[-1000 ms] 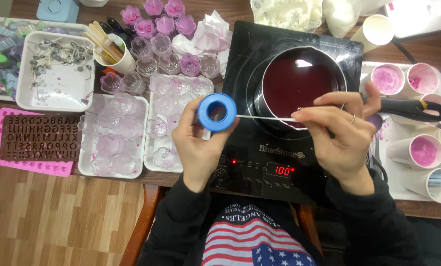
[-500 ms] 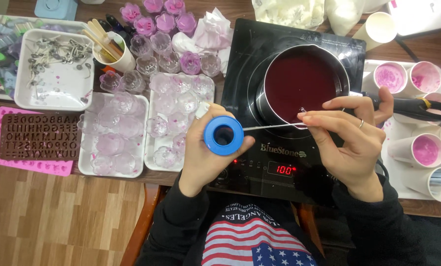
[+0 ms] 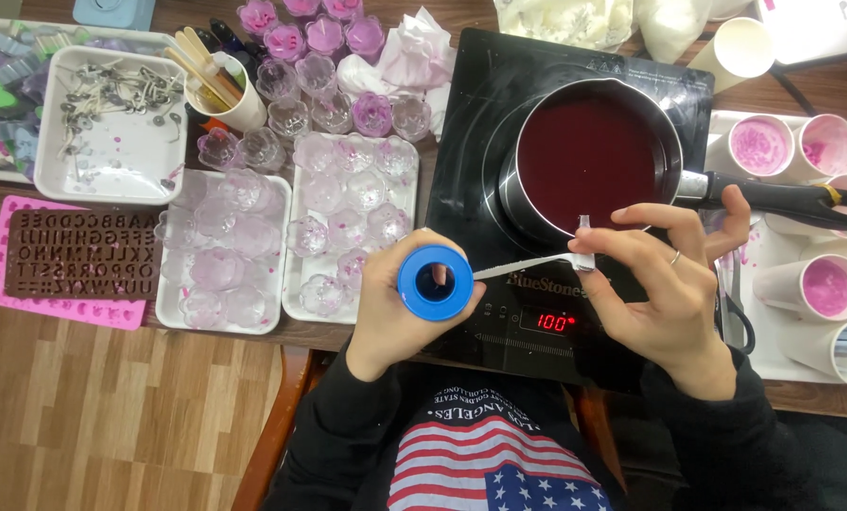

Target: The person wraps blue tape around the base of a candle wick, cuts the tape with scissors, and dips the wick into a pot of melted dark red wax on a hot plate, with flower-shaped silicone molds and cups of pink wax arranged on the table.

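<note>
A saucepan (image 3: 589, 161) of dark red liquid sits on a black hotplate (image 3: 471, 142). At nine o'clock, trays of clear moulds (image 3: 225, 255); at three o'clock, pink-stained paper cups (image 3: 826, 284).

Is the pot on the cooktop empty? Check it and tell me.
No: the pot on the black cooktop is filled with dark red liquid, behind the blue tape roll that the left hand holds.
</note>
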